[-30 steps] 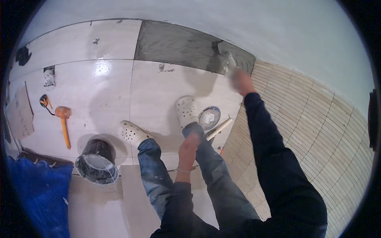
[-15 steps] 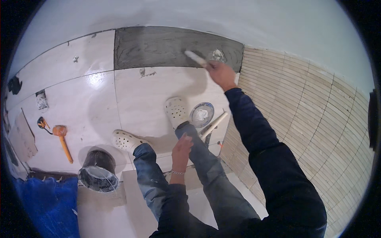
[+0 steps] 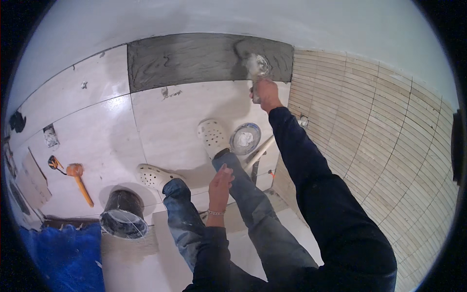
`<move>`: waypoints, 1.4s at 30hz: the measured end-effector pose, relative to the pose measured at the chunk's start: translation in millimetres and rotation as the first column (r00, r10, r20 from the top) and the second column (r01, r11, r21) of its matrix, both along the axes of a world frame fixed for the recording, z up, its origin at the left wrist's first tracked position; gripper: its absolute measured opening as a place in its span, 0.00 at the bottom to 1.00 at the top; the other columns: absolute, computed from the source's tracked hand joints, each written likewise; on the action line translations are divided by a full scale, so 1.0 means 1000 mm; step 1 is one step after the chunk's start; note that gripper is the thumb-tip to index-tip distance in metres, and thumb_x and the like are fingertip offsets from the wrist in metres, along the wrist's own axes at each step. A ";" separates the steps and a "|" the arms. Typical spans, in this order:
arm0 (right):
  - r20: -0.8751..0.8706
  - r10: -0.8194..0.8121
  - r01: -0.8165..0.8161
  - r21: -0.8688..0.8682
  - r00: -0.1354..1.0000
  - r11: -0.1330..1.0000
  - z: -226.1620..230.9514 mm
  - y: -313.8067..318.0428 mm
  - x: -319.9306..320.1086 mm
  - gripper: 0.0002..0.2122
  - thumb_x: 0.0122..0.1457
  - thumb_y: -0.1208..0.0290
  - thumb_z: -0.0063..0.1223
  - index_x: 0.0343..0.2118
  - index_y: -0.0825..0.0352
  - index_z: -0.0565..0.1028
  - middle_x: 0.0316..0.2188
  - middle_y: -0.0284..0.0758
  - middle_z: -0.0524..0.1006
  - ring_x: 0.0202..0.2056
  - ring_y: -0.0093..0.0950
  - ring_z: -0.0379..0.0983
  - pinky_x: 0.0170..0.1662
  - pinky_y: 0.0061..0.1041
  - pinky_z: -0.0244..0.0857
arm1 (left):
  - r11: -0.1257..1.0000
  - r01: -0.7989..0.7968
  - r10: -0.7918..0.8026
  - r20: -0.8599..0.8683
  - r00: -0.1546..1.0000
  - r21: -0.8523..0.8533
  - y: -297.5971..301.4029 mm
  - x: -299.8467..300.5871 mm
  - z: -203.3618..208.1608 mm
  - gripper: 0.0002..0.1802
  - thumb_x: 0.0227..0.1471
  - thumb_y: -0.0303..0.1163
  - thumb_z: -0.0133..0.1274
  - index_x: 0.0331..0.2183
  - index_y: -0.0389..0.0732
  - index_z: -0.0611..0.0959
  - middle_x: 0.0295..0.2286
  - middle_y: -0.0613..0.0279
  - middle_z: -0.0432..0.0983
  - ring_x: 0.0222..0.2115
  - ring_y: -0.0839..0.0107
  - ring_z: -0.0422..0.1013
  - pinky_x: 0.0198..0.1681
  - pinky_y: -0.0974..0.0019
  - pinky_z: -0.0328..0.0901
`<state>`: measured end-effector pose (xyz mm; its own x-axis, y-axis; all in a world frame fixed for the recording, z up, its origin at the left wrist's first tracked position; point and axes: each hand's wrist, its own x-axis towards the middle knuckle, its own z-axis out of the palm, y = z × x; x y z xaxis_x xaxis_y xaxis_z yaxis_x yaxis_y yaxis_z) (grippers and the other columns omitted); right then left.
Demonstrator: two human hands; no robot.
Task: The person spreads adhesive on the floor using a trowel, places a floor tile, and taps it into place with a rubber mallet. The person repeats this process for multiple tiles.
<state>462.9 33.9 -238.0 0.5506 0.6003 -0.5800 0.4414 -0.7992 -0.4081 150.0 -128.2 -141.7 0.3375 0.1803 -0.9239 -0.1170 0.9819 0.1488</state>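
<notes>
R hand (image 3: 265, 92) gripping trowel (image 3: 257, 65) on grey mortar (image 3: 194, 58), L hand (image 3: 221, 182) loose, empty, on knee

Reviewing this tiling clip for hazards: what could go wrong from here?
1. The right hand works a trowel at full reach over the grey adhesive patch; balance may suffer.
2. The round dish lies beside the white clog: likely kicked.
3. The black bucket sits by the other clog: trip risk.
</notes>
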 end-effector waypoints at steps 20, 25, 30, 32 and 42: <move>-0.282 -0.458 0.461 -0.060 0.843 0.885 0.028 -0.012 0.080 0.15 0.67 0.59 0.41 0.45 0.65 0.72 0.26 0.38 0.76 0.25 0.28 0.74 0.24 0.29 0.67 | 0.999 -0.023 0.023 -0.002 1.000 -0.025 -0.003 0.001 -0.002 0.30 0.60 0.45 0.55 0.58 0.37 0.73 0.43 0.63 0.78 0.38 0.78 0.73 0.37 0.76 0.65; -0.646 -0.573 0.755 0.009 0.505 0.655 -0.016 -0.002 -0.046 0.16 0.70 0.55 0.39 0.41 0.65 0.69 0.28 0.39 0.74 0.23 0.31 0.72 0.24 0.31 0.68 | 0.984 -0.168 0.170 -0.039 0.985 0.050 -0.014 0.004 -0.007 0.19 0.62 0.38 0.52 0.50 0.36 0.80 0.40 0.61 0.80 0.36 0.75 0.74 0.35 0.73 0.67; -0.634 -0.578 0.628 -0.180 0.515 0.757 0.000 0.009 -0.204 0.14 0.69 0.63 0.36 0.50 0.65 0.68 0.25 0.39 0.75 0.20 0.32 0.72 0.22 0.32 0.67 | 0.943 0.068 -0.039 -0.093 0.995 0.325 -0.035 -0.004 -0.031 0.25 0.52 0.32 0.54 0.51 0.35 0.75 0.42 0.55 0.79 0.38 0.63 0.75 0.36 0.65 0.69; -0.672 -0.567 0.596 -0.228 0.476 0.770 0.024 0.012 -0.248 0.15 0.69 0.62 0.36 0.52 0.64 0.67 0.25 0.39 0.75 0.19 0.31 0.71 0.21 0.32 0.66 | 0.791 0.105 -0.003 -0.167 0.986 0.602 -0.072 0.003 -0.057 0.25 0.40 0.17 0.56 0.46 0.37 0.78 0.40 0.45 0.78 0.38 0.47 0.75 0.38 0.52 0.72; -0.697 -0.580 0.625 -0.240 0.422 0.743 0.028 0.007 -0.278 0.18 0.70 0.59 0.35 0.57 0.61 0.64 0.25 0.38 0.74 0.19 0.30 0.70 0.20 0.32 0.65 | 0.813 0.082 0.035 -0.190 0.981 0.576 -0.071 0.000 -0.053 0.15 0.54 0.25 0.48 0.44 0.36 0.78 0.37 0.45 0.78 0.37 0.44 0.74 0.39 0.53 0.70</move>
